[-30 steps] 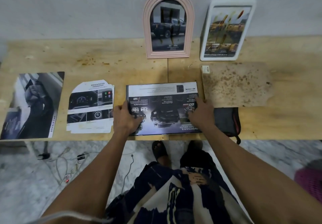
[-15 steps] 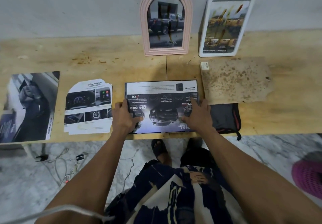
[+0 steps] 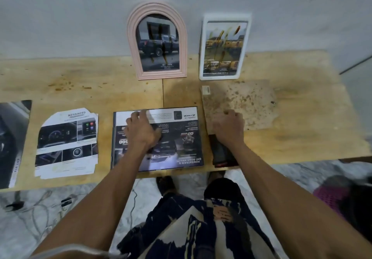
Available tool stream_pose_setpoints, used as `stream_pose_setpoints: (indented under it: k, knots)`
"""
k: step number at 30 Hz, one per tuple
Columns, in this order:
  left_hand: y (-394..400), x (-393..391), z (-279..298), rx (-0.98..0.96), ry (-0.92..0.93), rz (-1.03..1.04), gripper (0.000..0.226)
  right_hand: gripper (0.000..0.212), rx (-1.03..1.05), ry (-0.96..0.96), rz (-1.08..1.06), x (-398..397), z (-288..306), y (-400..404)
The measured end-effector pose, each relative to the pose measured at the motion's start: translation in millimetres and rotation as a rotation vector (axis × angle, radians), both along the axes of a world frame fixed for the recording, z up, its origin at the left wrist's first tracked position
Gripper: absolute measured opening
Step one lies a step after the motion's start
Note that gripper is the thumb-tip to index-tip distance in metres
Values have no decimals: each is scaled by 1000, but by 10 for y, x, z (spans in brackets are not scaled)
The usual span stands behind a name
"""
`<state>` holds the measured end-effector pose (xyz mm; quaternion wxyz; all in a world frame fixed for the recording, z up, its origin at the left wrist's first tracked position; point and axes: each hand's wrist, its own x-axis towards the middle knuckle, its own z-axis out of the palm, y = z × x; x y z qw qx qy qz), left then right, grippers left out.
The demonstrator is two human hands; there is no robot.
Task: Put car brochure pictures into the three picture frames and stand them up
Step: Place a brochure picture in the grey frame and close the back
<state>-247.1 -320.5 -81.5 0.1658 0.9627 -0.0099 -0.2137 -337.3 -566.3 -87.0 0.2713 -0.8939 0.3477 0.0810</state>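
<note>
A pink arched frame (image 3: 159,73) with a dark truck picture stands against the wall. Beside it, on the right, stands a white rectangular frame (image 3: 221,76) holding a yellow car picture. A dark car brochure picture (image 3: 187,137) lies flat near the table's front edge, on what looks like a third frame. My left hand (image 3: 141,129) rests on this picture with fingers spread toward its far edge. My right hand (image 3: 228,127) is to the right of the picture, fingers curled on the near edge of a brown backing board (image 3: 251,101); a grip is not visible.
A cut brochure page (image 3: 66,143) and a dark brochure (image 3: 12,141) lie on the left of the wooden table (image 3: 80,85). A black and red pouch (image 3: 221,154) lies under my right wrist. Cables trail on the floor below; a pink object (image 3: 332,198) sits at the right.
My right hand left the brochure picture and moved right onto the brown board. My left hand slid further up the picture. The view tilted down slightly.
</note>
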Motion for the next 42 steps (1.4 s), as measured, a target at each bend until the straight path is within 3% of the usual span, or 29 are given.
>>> stream_pose_setpoints:
  k: [3, 7, 12, 17, 21, 24, 28, 33, 37, 42]
  knots:
    - [-649, 12, 146, -92, 23, -80, 75, 63, 113, -52, -271, -12, 108, -547]
    - [-1417, -34, 234, -161, 57, -160, 59, 74, 151, -30, -411, -25, 203, -1233]
    - [-1997, -43, 112, -112, 198, -121, 46, 67, 218, 35, -400, 0, 146, -1856]
    - [-2120, 63, -565, -28, 240, -4, 57, 65, 196, 118, -277, 70, 12, -2228]
    - [-2420, -83, -53, -67, 235, 73, 26, 64, 181, 164, -274, 152, -99, -2354]
    - [-2511, -117, 38, -86, 222, 131, 23, 60, 249, 162, -361, 188, -140, -2419]
    - [-2511, -162, 67, -61, 215, 230, 50, 64, 278, 159, -459, 142, -146, -2487]
    - [-2297, -234, 119, -259, 211, 406, 81, 74, 323, 109, -536, 81, -23, -2354]
    - [-2000, -282, 185, -455, 243, 612, 66, 75, 410, 96, -497, 88, 69, -2041]
    - [-1213, -187, 341, -489, 146, 659, 80, 75, 473, 31, -401, 186, 252, -1320]
